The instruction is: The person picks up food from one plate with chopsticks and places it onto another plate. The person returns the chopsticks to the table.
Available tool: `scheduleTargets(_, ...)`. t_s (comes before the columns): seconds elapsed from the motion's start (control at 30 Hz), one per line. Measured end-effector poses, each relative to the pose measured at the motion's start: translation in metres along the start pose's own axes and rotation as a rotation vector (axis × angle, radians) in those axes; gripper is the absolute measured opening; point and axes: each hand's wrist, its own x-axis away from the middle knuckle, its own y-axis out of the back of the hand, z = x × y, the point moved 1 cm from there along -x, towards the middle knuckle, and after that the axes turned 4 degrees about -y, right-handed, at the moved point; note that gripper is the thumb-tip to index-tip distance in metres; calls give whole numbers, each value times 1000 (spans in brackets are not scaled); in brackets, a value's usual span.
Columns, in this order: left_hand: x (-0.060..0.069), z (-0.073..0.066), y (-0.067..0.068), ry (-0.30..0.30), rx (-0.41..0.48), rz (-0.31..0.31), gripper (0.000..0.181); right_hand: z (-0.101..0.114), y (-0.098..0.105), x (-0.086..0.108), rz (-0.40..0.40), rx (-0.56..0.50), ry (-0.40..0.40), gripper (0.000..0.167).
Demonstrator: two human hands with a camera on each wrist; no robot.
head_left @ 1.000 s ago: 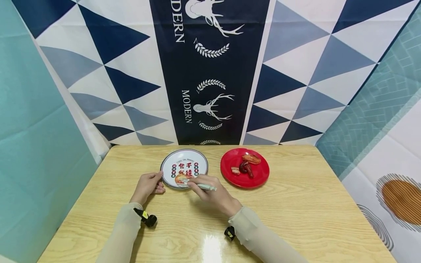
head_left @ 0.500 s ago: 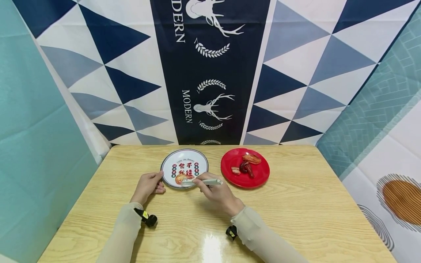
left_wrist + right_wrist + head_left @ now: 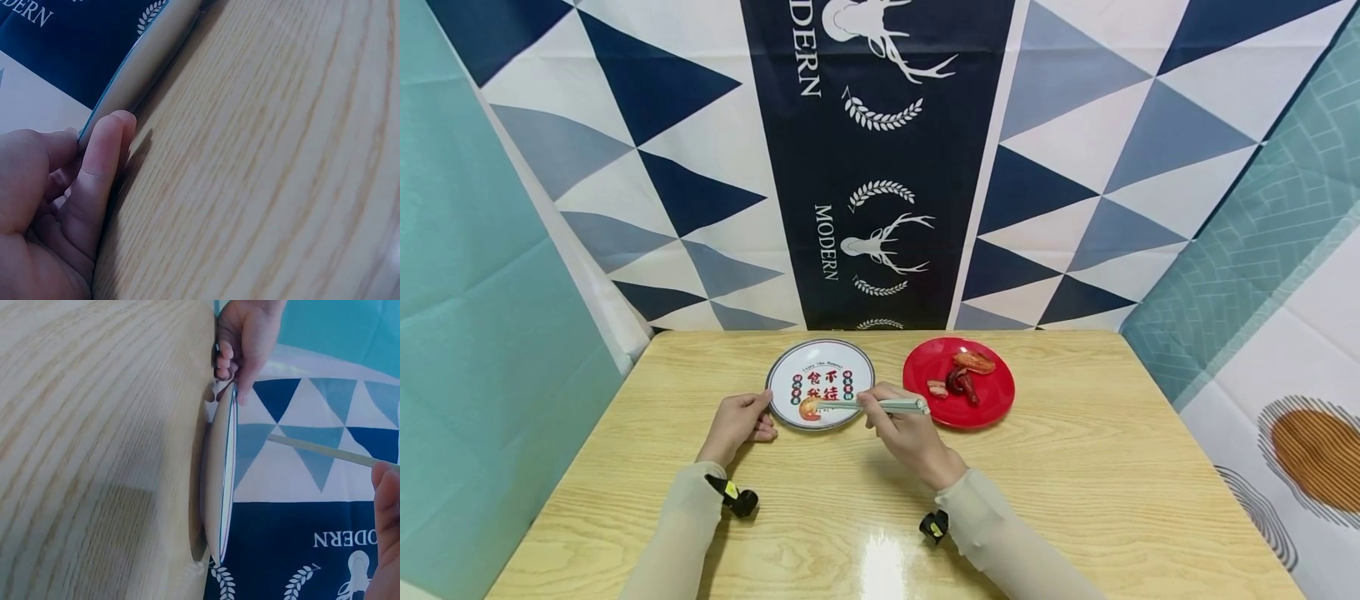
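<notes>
A white plate [image 3: 784, 379] with a dark rim and printed characters stands on the table. My left hand [image 3: 735, 429] pinches its left edge, thumb on the rim and fingers beneath, as the left wrist view shows [image 3: 56, 206]. On the plate's near part lies an orange shrimp [image 3: 809, 407]. My right hand [image 3: 910, 437] holds pale green chopsticks [image 3: 898, 406] that point left over the plate. In the right wrist view the tip of the chopsticks [image 3: 312, 448] is raised clear of the plate [image 3: 219, 481], with nothing visible between them.
To the right is a red plate [image 3: 928, 367] bearing several food pieces: an orange wing-like piece [image 3: 973, 362], a dark red drumstick-like piece [image 3: 966, 387] and a small layered meat piece [image 3: 937, 389]. The wooden table [image 3: 1075, 467] meets a patterned cloth [image 3: 883, 167] at the back.
My right hand has shifted rightward and slightly away from me, drawing the chopsticks off the shrimp, which stays on the white plate. The left hand keeps its place at the rim.
</notes>
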Motion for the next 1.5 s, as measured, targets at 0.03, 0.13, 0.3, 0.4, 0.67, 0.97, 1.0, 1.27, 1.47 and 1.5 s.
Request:
scheduleTargets(0.03,0,0,0,-1,-2,-1,45,1,1,0,-4,-11,1,22)
scheduleTargets(0.13,0,1,0,3,-2,1,45,1,5,2,-29,-41,-2,23)
scheduleTargets(0.3,1,0,-1,0,-11,3,47,-2,14,1,-113,-24,15,21)
scheduleTargets(0.4,1,-1,0,-4,-10,1,47,-4,18,0,-136,-15,23,19)
scheduleTargets(0.67,1,0,0,-8,-12,4,47,-5,23,2,-148,16,60,20)
scheduleTargets(0.97,1,-1,0,1,-9,-4,47,-6,28,2,-167,13,92,16)
scheduleTargets(1.0,1,-1,0,2,-6,-5,47,-5,29,2,-166,20,89,18)
scheduleTargets(1.27,1,1,-1,-2,3,2,46,1,44,10,-173,3,29,25)
scheduleTargets(1.47,1,1,0,-7,2,4,46,2,56,10,-192,28,21,33)
scheduleTargets(1.5,1,1,0,-5,1,6,47,2,57,11,-191,30,24,33)
